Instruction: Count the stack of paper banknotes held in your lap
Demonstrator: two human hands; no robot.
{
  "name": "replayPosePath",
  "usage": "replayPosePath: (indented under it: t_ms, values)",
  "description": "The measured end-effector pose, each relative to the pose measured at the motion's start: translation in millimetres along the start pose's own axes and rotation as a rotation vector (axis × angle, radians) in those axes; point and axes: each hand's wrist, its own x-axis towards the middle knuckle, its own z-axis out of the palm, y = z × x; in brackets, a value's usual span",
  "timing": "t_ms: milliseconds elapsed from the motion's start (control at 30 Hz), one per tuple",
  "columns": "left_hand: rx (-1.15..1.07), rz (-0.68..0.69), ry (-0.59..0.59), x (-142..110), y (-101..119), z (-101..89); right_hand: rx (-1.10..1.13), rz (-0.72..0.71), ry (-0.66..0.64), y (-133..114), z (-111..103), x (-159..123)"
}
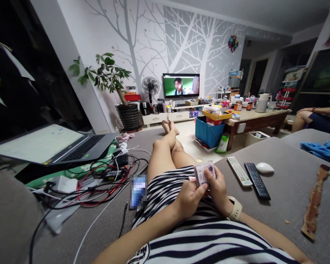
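Note:
Above my lap, both hands come together on a small pale purple, card-like printed stack (204, 174); I cannot tell exactly what it is. My left hand (189, 198) is curled round its lower left side, the thumb pressed near the bottom edge. From the right, my right hand (217, 189) grips it too, thumb lying across the printed face. A bit of something pink (192, 179) shows beside the stack, mostly hidden by the left fingers. The right wrist wears a pale watch (235, 209). Striped clothing (167, 187) covers my lap beneath the hands.
Right on the sofa lie a white remote (239, 171), a black remote (257, 181), a white mouse (264, 168) and a brown strip (315, 203). Left are a phone (138, 191), tangled cables (107, 183) and a laptop (57, 145). Another person (323, 113) sits far right.

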Motion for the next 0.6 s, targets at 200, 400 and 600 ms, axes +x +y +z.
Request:
replayPosePath:
  t_ms: [200,400,600]
  values:
    - [-0.365,-0.261,0.154,7,-3,1.1,0.031,0.045,-0.134,-2,4,4]
    - [-0.551,-0.295,0.331,12,-1,-6.5,0.057,0.051,-0.275,-14,16,19]
    - [-0.614,-0.308,0.452,14,0,-13.0,0.074,0.063,-0.284,-8,25,22]
